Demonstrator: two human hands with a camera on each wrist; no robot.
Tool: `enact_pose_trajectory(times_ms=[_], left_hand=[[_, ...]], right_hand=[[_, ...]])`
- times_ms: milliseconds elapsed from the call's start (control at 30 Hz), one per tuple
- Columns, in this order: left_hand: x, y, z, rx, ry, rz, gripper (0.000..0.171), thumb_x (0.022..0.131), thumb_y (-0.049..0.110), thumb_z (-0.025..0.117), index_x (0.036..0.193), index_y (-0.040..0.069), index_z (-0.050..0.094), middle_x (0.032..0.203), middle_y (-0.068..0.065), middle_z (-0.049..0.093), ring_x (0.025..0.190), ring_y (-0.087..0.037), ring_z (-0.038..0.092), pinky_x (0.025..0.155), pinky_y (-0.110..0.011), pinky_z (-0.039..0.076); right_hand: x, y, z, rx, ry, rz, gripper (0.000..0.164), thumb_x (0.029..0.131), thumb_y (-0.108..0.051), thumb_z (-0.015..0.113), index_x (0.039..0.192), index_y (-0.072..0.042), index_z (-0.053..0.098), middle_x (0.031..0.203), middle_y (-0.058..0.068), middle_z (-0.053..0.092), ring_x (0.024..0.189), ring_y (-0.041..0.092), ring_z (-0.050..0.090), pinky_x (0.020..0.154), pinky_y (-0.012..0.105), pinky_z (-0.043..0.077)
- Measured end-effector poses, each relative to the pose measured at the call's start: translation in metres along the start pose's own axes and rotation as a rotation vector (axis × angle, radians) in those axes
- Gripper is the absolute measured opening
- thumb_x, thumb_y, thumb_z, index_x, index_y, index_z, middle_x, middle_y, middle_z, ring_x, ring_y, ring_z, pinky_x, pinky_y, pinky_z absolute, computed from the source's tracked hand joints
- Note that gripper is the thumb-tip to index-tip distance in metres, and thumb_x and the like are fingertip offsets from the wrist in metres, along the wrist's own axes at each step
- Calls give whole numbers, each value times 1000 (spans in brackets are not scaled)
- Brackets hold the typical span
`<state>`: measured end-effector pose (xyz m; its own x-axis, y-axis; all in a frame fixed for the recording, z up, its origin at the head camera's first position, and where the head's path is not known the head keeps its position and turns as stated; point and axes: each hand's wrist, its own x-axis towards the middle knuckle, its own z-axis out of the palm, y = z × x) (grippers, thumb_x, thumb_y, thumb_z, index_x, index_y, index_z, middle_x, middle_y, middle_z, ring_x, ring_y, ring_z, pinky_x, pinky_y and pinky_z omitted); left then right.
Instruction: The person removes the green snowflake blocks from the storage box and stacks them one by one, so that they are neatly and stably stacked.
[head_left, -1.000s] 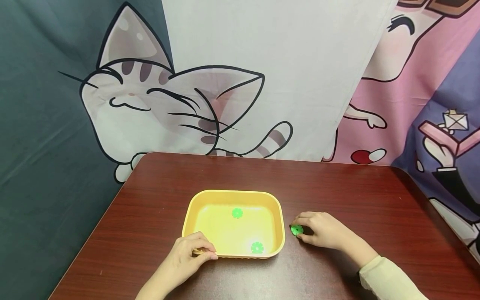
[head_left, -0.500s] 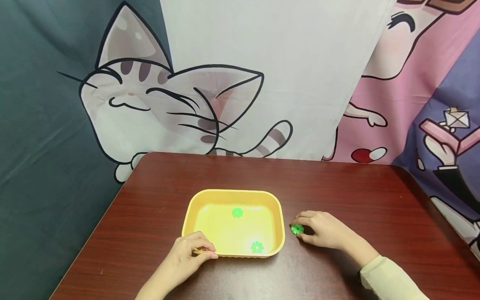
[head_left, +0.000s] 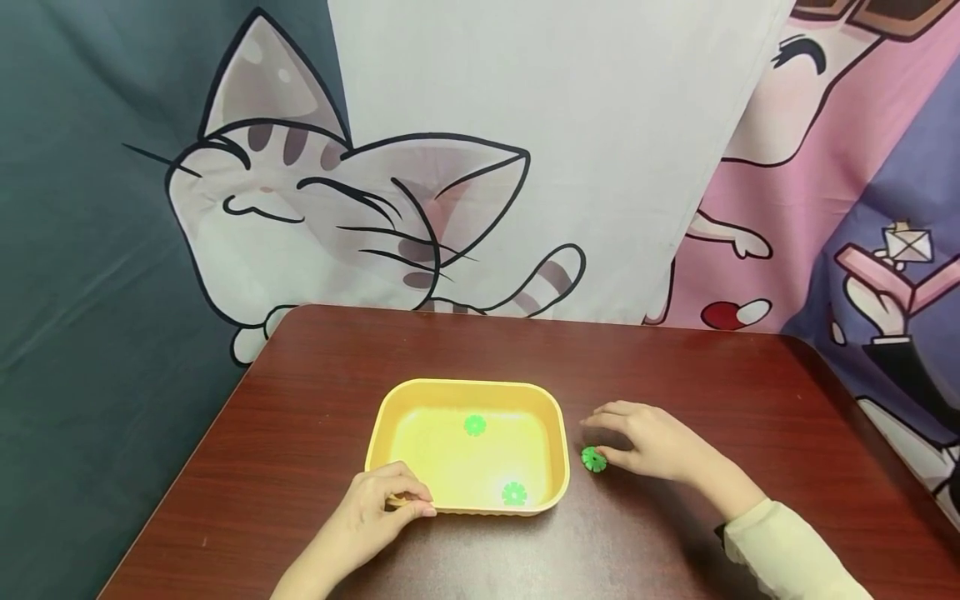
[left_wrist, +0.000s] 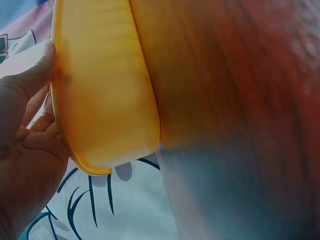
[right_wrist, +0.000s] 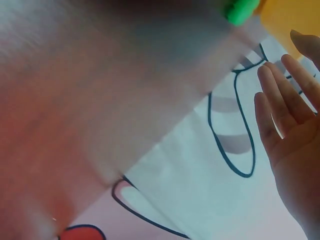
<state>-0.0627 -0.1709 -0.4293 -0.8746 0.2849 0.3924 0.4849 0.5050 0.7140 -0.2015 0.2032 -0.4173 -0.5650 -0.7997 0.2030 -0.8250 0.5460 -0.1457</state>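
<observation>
In the head view a yellow plastic tray (head_left: 467, 505) lies on the table, and my left hand (head_left: 369, 510) pinches its rim at the near left corner. The left wrist view shows the thumb (left_wrist: 37, 70) against the side of the tray (left_wrist: 102, 85). Two green flower-shaped discs lie inside, one disc (head_left: 475, 426) towards the far side and another disc (head_left: 514, 494) by the near right corner. A third green disc (head_left: 592, 460) sits on the table just right of the tray. My right hand (head_left: 651, 440) hovers beside and over it, thumb tip close to it, fingers extended and apart from it.
The brown wooden table (head_left: 720, 375) has rounded far corners. Behind it hangs a cloth backdrop (head_left: 600, 125) with cartoon drawings, including a cat, reaching the table's far edge.
My right hand has let go of the third green disc and lifted slightly away; its fingers have spread. The disc stays at about the same place. The left hand and tray have not moved.
</observation>
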Motion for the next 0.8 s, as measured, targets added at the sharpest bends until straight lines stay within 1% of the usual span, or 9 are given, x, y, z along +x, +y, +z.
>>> enact_pose_trajectory(times_ms=[167,300,433,600,700,800], left_hand=[[0,0,0,-7,-9,-12,6,75,19,76,77,21,70,75,16,59,70,2,54,61,-19,46],[-1,-1,0,-9,-9,-16,5,76,19,75,76,20,70,75,16,58,70,2,53,61,-18,45],[-2,-1,1,-6,-4,-20,5,76,21,75,76,19,71,74,17,58,70,2,53,61,-18,45],[-2,-2,1,-1,1,-21,5,75,22,75,75,21,70,74,17,58,69,3,53,61,-18,45],[-2,-2,0,2,0,-7,5,75,21,75,76,22,70,74,17,58,70,3,53,60,-18,45],[-1,-1,-1,-11,-11,-5,5,76,20,75,77,21,70,75,17,58,70,3,53,60,-18,45]], right_hand=[[13,0,-12,-25,2,-9,38,78,-28,73,113,-17,66,107,-3,64,99,15,60,82,36,51],[24,-1,-19,-38,24,-30,40,77,-28,74,115,-18,65,108,-4,64,99,15,61,82,37,51],[36,-4,-28,-7,42,-40,40,78,-26,74,116,-19,64,108,-4,63,100,14,60,83,36,51],[58,-11,-37,78,18,-39,42,80,-27,73,119,-19,62,112,-5,63,104,11,58,86,34,50],[75,-16,-38,90,-5,-76,40,81,-26,72,119,-17,62,113,-5,63,104,11,58,87,34,50],[90,-20,-34,87,-34,-120,37,83,-23,70,118,-15,63,112,-4,63,102,12,59,86,34,50]])
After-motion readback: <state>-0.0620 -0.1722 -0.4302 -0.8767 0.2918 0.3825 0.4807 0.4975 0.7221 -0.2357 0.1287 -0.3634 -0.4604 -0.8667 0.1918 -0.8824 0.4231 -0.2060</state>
